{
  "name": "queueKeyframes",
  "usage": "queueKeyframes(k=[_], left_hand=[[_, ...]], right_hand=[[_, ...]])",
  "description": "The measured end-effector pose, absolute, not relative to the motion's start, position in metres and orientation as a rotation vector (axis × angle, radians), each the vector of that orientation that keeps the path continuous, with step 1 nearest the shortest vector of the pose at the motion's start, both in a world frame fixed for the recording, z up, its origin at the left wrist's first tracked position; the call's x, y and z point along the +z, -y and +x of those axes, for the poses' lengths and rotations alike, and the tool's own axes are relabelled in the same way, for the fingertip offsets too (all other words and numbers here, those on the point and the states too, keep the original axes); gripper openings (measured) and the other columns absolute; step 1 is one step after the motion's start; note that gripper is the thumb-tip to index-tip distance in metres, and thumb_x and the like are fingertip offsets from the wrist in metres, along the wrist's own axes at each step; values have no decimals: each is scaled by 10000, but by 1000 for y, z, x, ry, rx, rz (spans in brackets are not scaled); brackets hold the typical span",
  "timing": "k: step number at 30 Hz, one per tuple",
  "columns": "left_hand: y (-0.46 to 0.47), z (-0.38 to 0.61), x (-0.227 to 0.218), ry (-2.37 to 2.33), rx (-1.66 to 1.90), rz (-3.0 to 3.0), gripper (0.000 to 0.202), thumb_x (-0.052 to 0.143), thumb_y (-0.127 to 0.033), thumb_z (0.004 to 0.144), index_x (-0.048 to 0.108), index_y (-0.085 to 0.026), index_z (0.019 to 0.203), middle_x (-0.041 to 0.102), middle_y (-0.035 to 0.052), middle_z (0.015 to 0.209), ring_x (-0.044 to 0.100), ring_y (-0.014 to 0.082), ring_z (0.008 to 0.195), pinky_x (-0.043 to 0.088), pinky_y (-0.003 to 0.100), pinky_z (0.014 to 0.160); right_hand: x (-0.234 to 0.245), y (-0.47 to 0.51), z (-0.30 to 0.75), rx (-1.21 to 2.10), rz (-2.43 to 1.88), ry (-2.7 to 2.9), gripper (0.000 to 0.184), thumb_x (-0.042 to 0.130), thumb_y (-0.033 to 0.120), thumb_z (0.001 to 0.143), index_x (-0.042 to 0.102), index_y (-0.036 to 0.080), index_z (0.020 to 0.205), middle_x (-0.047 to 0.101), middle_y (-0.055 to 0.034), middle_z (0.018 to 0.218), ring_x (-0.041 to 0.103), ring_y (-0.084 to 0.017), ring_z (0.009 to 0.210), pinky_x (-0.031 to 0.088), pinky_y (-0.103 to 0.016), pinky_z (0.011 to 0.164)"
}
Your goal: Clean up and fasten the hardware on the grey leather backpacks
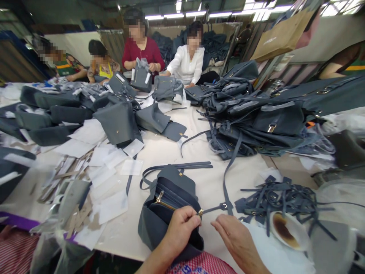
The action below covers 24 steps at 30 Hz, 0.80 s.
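A dark grey-blue handbag (167, 207) lies open at the near edge of the table, its gold zipper showing. My left hand (179, 230) rests on the bag's rim, fingers pinched on a small gold ring fitting at its right side. A thin grey strap (226, 182) with a metal end runs up from beside that fitting. My right hand (232, 238) hovers just right of the bag, fingers loosely curled and apart, holding nothing I can see.
A pile of loose grey straps (276, 198) lies to the right, beside a stained cup (286, 230). A big heap of finished bags (256, 114) fills the right. White paper sheets (111, 167) and more bags cover the left. Several people work at the far side.
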<state>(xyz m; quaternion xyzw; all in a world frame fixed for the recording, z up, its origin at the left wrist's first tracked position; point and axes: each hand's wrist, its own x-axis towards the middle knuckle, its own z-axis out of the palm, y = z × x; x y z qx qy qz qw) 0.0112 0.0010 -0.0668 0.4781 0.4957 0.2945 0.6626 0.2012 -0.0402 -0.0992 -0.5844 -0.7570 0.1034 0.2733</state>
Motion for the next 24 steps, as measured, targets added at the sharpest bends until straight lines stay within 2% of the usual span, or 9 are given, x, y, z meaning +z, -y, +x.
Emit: queueKeyframes(k=[2, 4, 5, 8, 13, 20, 24], left_hand=[[0, 12, -66, -1134, 668, 1156, 196, 549, -286, 724, 513, -179, 563, 482, -12, 613, 421, 135, 614, 305, 252, 593], [1, 14, -64, -1166, 664, 1264, 212, 538, -251, 741, 465, -186, 553, 459, -17, 617, 420, 133, 614, 298, 254, 595], [2, 15, -63, -1180, 661, 1327, 235, 533, -233, 749, 430, -190, 542, 436, -22, 610, 410, 130, 608, 290, 256, 591], [5, 16, -58, -1197, 643, 1487, 304, 515, -195, 772, 335, -200, 527, 378, -30, 585, 387, 132, 600, 267, 266, 585], [9, 18, -53, -1205, 593, 1621, 329, 512, -140, 773, 304, -199, 526, 382, -25, 588, 400, 134, 606, 250, 278, 585], [8, 16, -64, -1165, 657, 1506, 315, 517, -153, 754, 309, -198, 523, 366, -42, 574, 367, 116, 583, 255, 262, 572], [4, 13, -69, -1137, 684, 1326, 257, 539, -206, 728, 388, -190, 520, 392, -44, 580, 379, 115, 590, 284, 248, 580]], right_hand=[[-88, 39, 202, 319, -1547, 2005, 194, 458, 274, 960, 617, 238, 855, 654, -36, 766, 624, -193, 706, 466, -305, 641], [-73, 35, 198, 365, -1459, 2038, 196, 446, 215, 961, 626, 243, 1035, 677, -63, 931, 640, -192, 848, 480, -296, 718], [-66, 32, 196, 369, -1423, 2083, 215, 444, 198, 960, 627, 249, 1061, 677, -63, 950, 637, -188, 861, 478, -293, 730], [-51, 23, 191, 289, -1375, 2270, 228, 444, 170, 948, 658, 248, 969, 671, -46, 861, 607, -178, 760, 441, -295, 678], [-39, 13, 191, 87, -1239, 2519, 282, 411, 135, 941, 623, 221, 775, 611, -19, 684, 502, -177, 609, 326, -320, 582], [-38, 5, 188, -35, -1098, 2590, 299, 381, 110, 929, 538, 211, 694, 550, -10, 662, 456, -178, 602, 300, -334, 594], [-55, 9, 185, -138, -1127, 2440, 296, 380, 96, 917, 535, 214, 695, 523, -16, 648, 441, -191, 614, 306, -335, 611]])
